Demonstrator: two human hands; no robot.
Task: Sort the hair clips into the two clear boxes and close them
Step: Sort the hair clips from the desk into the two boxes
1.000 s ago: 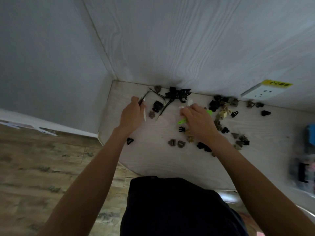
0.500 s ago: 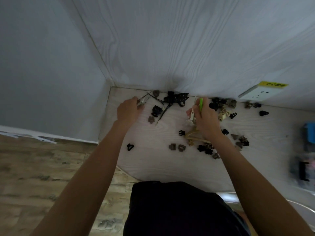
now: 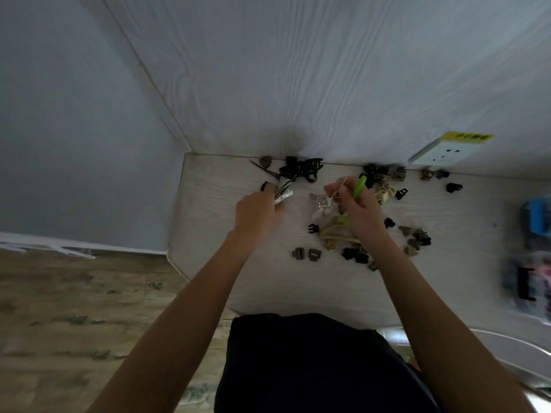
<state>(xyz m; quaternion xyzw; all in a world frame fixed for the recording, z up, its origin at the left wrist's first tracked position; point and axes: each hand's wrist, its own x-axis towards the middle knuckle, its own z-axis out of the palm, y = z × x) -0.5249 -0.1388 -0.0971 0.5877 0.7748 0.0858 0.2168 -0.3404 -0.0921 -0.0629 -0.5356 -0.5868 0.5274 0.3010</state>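
Note:
Several small hair clips, black, brown and beige, lie scattered over the pale table point(image 3: 268, 293). My left hand point(image 3: 256, 213) grips a bundle of thin clips point(image 3: 283, 195), white and dark ones, that sticks out past its fingers. My right hand point(image 3: 356, 208) holds a green clip point(image 3: 359, 187) and a thin pale clip, with clear clips point(image 3: 322, 204) just left of its fingers. Large beige clips point(image 3: 335, 232) lie under my right wrist. A black clip pile point(image 3: 301, 171) sits by the wall. A clear box point(image 3: 533, 281) is blurred at the right edge.
A white wall socket point(image 3: 444, 153) with a yellow label sits at the back right. A blue object point(image 3: 536, 219) stands at the right edge, above the box. The table's left edge drops to a wood floor point(image 3: 74, 308). Two brown clips point(image 3: 305, 254) lie near the front.
My left hand has drawn back from the wall toward the table's middle with its clips. My right hand has stayed over the beige clips, the green clip still raised.

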